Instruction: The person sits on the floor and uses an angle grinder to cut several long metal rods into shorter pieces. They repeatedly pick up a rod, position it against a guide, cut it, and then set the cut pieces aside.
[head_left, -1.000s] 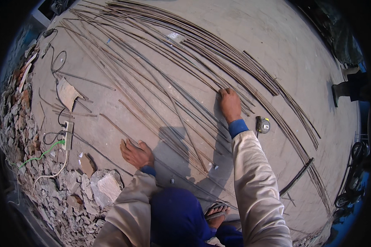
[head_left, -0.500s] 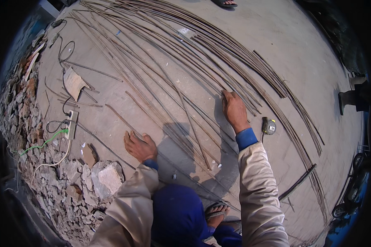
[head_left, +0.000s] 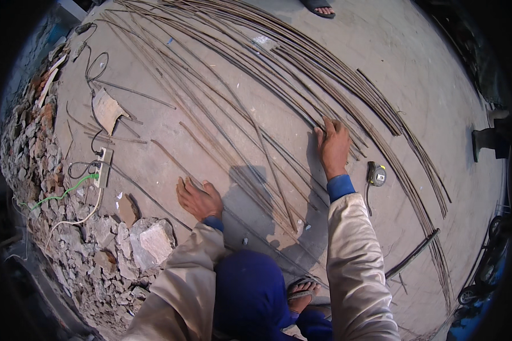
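Many long, thin steel rods (head_left: pixel 233 96) lie fanned over the concrete floor in front of me, some crossing others. My right hand (head_left: pixel 334 148) reaches to the near ends of several rods. Its thumb stands apart from the bent fingers, whose tips seem to rest on a rod; the palm side is hidden. Lower left, my left hand (head_left: pixel 200 199) is low over a single brownish rod (head_left: pixel 173 159), fingers spread and nothing held. That rod passes under the hand, so contact is hard to tell. A tape measure (head_left: pixel 376 174) lies right of my right wrist.
Broken rubble (head_left: pixel 105 244) is heaped along the left side. A power strip (head_left: pixel 103 167) with plugged-in cables lies beside it, near a torn cardboard piece (head_left: pixel 107 111). At the far edge is another person's sandalled foot (head_left: pixel 323 9); a boot (head_left: pixel 483 145) is at right.
My right hand has shifted slightly right across the rod ends, and its thumb and fingers have parted. My left hand stays in about the same place. The whole view has shifted a little.
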A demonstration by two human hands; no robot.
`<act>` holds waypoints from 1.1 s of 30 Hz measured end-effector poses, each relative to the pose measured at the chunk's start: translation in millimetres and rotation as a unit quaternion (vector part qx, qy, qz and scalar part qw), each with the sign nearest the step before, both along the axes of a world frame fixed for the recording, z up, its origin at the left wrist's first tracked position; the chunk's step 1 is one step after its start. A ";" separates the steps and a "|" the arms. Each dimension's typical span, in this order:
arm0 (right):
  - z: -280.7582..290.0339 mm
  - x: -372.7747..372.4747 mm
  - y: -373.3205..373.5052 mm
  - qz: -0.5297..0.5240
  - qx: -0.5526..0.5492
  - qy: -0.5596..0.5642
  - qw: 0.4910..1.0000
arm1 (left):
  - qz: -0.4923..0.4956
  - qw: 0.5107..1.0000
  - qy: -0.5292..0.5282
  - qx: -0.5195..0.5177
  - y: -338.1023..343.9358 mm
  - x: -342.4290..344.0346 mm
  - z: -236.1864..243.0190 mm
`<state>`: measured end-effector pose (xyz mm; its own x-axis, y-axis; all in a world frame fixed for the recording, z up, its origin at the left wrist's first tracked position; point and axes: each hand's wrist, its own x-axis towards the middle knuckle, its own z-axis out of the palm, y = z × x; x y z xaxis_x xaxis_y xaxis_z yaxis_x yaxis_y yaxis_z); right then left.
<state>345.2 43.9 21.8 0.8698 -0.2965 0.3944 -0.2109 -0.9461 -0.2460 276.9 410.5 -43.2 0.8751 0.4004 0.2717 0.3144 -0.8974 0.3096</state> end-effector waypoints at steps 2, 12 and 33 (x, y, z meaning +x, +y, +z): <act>3.7 -18.4 32.2 0.037 0.108 0.042 0.993 | 0.006 1.000 0.002 0.001 -0.5 -0.7 -0.2; 7.1 -31.5 100.8 -0.020 0.215 0.243 0.946 | -0.003 1.000 -0.003 -0.006 1.0 0.0 -1.4; 62.1 30.5 -24.0 0.112 0.011 0.169 0.979 | 0.008 1.000 0.005 -0.008 0.0 1.7 -3.7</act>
